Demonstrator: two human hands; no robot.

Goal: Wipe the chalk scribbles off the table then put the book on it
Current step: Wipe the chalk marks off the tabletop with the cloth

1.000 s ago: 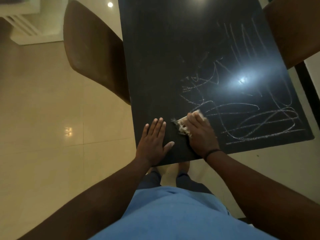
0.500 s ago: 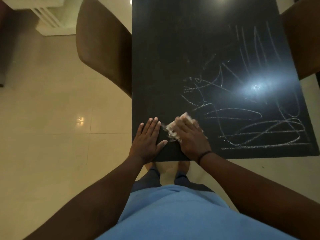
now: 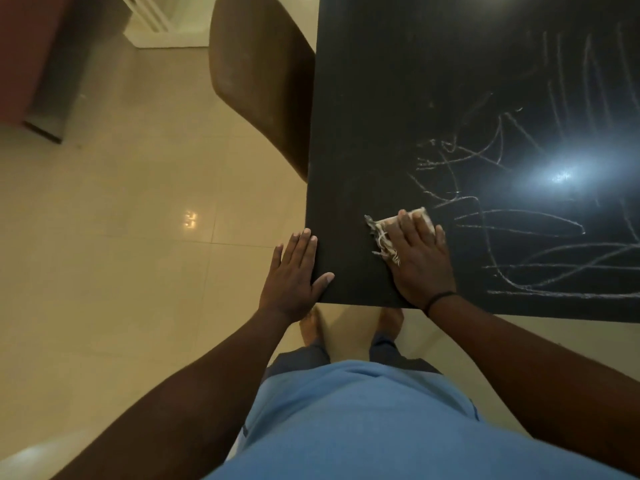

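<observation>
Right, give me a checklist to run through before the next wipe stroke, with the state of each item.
1. Cloth under the right hand, fingers flat on it: ok.
2. Cloth flat on the table: ok.
3. Left hand bracing the table's near left corner: ok.
4. Chalk scribbles gone: not ok, lines still cover the area right of the cloth.
5. Stroke path toward the scribbles free of objects: ok.
6. Book ready for afterwards: cannot tell, none in view.

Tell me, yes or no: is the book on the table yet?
No, the black table shows only chalk scribbles and the cloth under the right hand.
</observation>
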